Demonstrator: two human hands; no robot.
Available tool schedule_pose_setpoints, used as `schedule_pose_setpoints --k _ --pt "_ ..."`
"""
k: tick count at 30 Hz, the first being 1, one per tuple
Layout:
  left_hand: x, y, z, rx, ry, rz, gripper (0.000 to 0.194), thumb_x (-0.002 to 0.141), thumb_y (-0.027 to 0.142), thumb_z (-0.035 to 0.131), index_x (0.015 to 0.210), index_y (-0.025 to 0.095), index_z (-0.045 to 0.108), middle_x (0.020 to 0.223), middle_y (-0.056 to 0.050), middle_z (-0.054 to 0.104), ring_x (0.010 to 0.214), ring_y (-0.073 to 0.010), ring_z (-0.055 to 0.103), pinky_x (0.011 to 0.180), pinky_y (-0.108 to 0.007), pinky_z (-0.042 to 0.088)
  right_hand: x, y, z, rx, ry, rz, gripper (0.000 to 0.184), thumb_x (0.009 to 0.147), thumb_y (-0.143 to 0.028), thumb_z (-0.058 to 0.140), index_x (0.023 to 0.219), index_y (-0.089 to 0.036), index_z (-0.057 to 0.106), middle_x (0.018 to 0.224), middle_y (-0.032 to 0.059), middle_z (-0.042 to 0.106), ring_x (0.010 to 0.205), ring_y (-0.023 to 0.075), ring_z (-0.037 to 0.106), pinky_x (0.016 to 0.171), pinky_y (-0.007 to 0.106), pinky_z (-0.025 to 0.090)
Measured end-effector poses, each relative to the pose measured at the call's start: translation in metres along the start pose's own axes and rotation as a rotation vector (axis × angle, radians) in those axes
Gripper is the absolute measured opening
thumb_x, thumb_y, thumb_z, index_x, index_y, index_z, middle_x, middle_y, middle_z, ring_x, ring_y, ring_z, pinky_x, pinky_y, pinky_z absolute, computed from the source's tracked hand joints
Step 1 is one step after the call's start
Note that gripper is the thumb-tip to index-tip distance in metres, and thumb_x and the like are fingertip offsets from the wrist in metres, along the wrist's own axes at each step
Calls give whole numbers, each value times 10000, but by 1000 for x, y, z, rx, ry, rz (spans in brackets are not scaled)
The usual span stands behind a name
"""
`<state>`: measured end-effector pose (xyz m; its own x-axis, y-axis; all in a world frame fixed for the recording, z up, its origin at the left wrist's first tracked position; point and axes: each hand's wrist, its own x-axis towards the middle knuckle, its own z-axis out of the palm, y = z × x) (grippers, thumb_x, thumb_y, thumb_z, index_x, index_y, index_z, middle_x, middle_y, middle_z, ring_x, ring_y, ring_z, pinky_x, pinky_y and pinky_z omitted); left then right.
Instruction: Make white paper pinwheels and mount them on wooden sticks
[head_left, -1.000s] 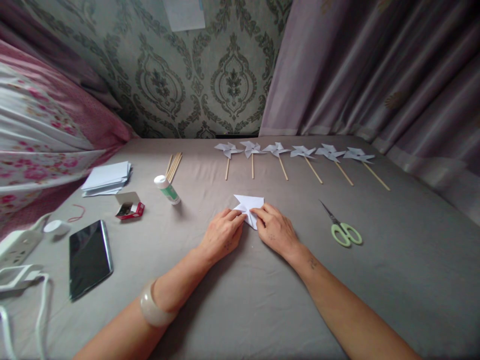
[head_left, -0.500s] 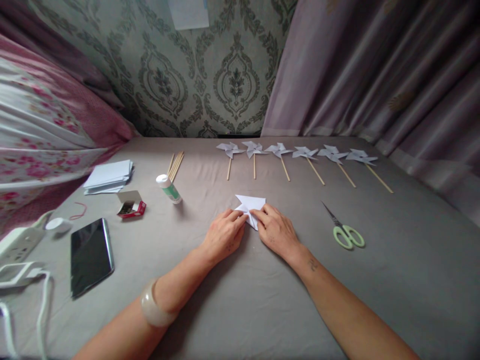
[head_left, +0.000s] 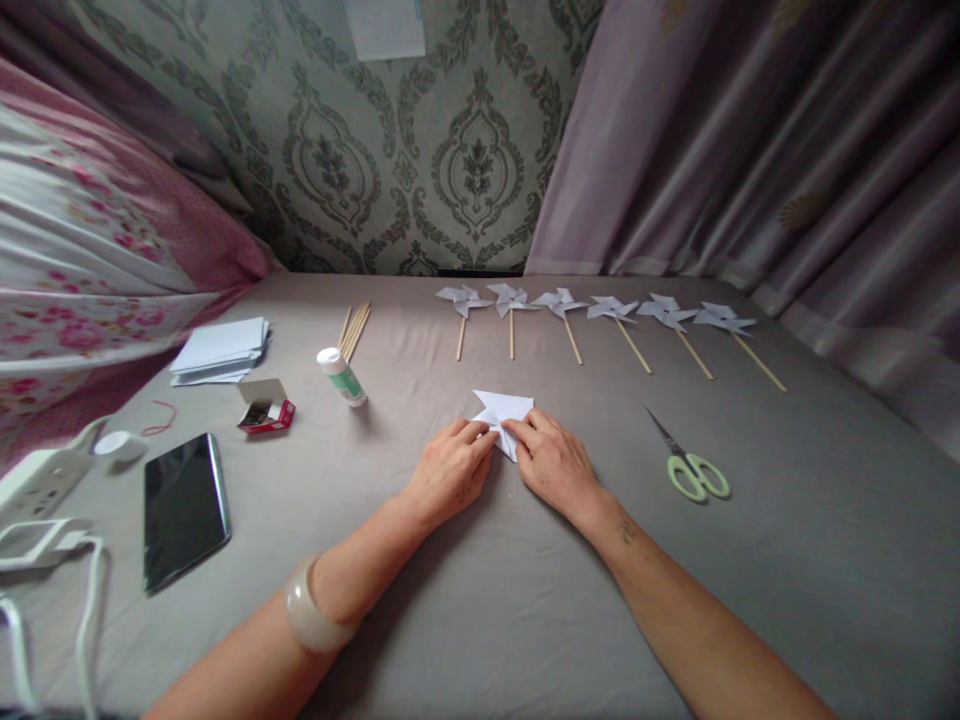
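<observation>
A partly folded white paper pinwheel lies flat on the cloth in front of me, with points folded in towards its middle. The fingers of my left hand are curled together, their tips pressing its left side near the centre. From the other side, my right hand is closed over the right edge, its fingertips also pressing close to the centre. My fingers hide part of the folds, and both thumbs are mostly out of sight. Green-handled scissors lie partly open to the right of my right hand.
Several finished pinwheels on sticks lie in a row at the back. On the left are a glue stick, wooden sticks, a stack of paper, a small red box, a phone and a power strip.
My hands stay pressed on the paper in nearly the same pose. The whole view has shifted slightly, with things appearing a little farther right.
</observation>
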<state>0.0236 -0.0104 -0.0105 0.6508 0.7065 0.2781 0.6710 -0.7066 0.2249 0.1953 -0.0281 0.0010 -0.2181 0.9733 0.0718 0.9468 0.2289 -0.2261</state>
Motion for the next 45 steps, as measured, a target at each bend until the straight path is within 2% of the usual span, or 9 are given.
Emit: schedule_pose_setpoints --k 4,8,14,20,24,28,34,38,45 --pt "-1 1 1 28 0 -11 274 929 191 378 1090 190 600 1034 -94 637 953 -216 570 854 -356 500 1 1 -1 20 -28 15 363 910 -159 401 1182 -258 620 1037 70 611 982 188 577 773 267 408" --pt "-2 0 2 19 55 -18 263 935 195 376 1089 177 588 1048 -94 635 932 -209 577 833 -346 508 6 2 -9 -5 -104 6 357 933 -190 379 1187 -266 619 1067 73 612 982 194 586 769 281 411" --pt "-5 -7 0 -9 253 -90 219 924 192 423 1069 172 586 1017 -87 642 922 -202 593 816 -345 518 20 8 -24 -137 -196 -167 340 927 -173 389 1150 -224 641 1036 95 607 1015 216 561 806 302 400" --pt "-6 -14 -3 -26 416 -160 177 910 167 452 1000 169 604 958 -82 648 886 -191 597 809 -329 518 24 13 -23 -175 -215 -274 301 929 -156 400 1114 -196 634 1037 88 604 997 205 552 797 287 393" --pt "-6 -14 -3 -35 429 -168 168 903 159 462 992 167 605 948 -81 652 876 -189 597 805 -322 516 19 4 -19 -266 -170 -314 275 936 -140 369 1003 -149 635 1003 104 606 951 218 553 800 303 390" --pt "-5 -16 -1 -44 418 -176 169 904 161 460 987 169 607 952 -79 652 881 -186 599 809 -312 511 17 3 -17 -244 -154 -304 263 927 -125 381 1004 -158 630 1004 97 611 951 208 556 801 292 394" --pt "-3 -19 3 -44 427 -167 180 915 183 445 967 167 617 937 -84 651 873 -188 596 803 -317 505 18 10 -14 -62 -130 -208 314 916 -145 387 1080 -193 651 1055 77 632 1039 194 558 831 269 404" --pt "-2 -22 4 -38 442 -158 184 915 185 446 975 161 618 932 -82 652 878 -187 594 806 -313 500 19 12 -12 33 -122 -147 356 891 -136 391 1108 -208 663 1083 67 639 1024 185 582 834 260 414" --pt "-1 -27 5 -26 433 -158 180 911 180 453 964 159 623 921 -86 658 867 -190 597 800 -315 500 18 14 -8 116 -69 -119 378 878 -125 386 1109 -186 679 1105 72 650 1033 185 597 875 250 416"
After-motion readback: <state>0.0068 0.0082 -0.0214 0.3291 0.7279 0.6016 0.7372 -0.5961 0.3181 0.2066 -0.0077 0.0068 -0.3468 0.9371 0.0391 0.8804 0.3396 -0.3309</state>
